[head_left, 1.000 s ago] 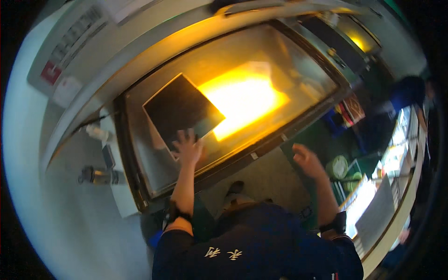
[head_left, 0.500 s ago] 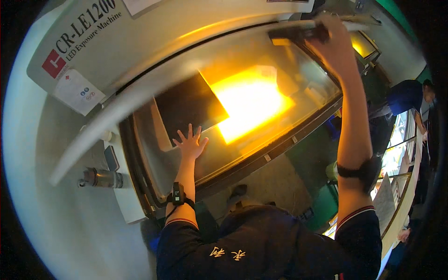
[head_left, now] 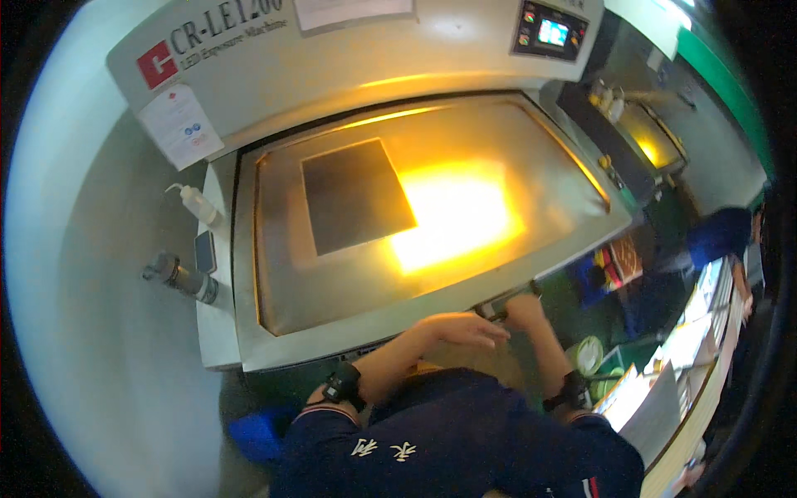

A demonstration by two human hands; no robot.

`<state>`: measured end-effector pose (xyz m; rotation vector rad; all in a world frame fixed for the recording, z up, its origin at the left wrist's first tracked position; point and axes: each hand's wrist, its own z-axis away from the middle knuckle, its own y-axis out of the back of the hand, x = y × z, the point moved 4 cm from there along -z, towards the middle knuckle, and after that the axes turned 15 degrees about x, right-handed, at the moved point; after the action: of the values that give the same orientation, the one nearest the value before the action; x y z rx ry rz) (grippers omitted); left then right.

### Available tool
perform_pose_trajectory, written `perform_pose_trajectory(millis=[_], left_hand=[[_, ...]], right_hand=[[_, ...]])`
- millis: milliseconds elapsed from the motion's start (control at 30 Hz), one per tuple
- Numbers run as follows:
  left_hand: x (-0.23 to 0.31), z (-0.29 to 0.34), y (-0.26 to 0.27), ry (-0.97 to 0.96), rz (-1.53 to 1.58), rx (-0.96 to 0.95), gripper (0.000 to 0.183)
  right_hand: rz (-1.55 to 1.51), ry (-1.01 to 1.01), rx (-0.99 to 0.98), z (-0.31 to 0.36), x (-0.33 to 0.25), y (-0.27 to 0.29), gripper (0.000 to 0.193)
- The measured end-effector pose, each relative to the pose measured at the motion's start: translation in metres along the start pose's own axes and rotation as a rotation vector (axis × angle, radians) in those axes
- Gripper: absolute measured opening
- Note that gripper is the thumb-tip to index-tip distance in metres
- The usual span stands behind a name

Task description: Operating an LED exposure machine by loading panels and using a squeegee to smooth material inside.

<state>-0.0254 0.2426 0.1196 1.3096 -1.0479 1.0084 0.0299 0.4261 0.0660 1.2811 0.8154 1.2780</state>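
- Gripping a dark handle (head_left: 508,304) at the near edge of the machine's lid (head_left: 498,141), the right hand (head_left: 525,311) is curled around it.
- Just beside it, the left hand (head_left: 465,329) lies flat with fingers stretched toward the handle, holding nothing.
- A dark square sheet (head_left: 355,195) lies under the lid toward its far left corner, beside a yellow glow.
- A squeeze bottle (head_left: 198,204) stands at the machine's left edge.

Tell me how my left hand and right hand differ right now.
The left hand lies flat, fingers stretched rightward beside the handle; the right hand is curled, gripping that handle. The left hand sits lower than the right hand. Both sit at the machine's front edge, each wrist wearing a dark band.
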Motion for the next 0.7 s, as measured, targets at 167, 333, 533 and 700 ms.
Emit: perform_pose_trajectory(millis=[167,333,533,700], left_hand=[[-0.087,0.011,0.134,0.65,-0.707,0.82,0.072],[-0.138,0.028,0.119,0.754,-1.275,1.08,0.083],[-0.151,0.03,0.124,0.78,-1.387,1.079,0.088],[-0.156,0.022,0.14,0.827,-1.33,1.015,0.092]], right_hand=[[-0.08,0.207,-0.143,-0.015,-0.016,-0.03,0.044],[-0.133,0.258,-0.17,-0.013,0.0,-0.074,0.045],[-0.802,0.473,0.329,-0.005,0.012,-0.002,0.037],[-1.263,1.069,0.208,0.037,-0.015,-0.052,0.029]])
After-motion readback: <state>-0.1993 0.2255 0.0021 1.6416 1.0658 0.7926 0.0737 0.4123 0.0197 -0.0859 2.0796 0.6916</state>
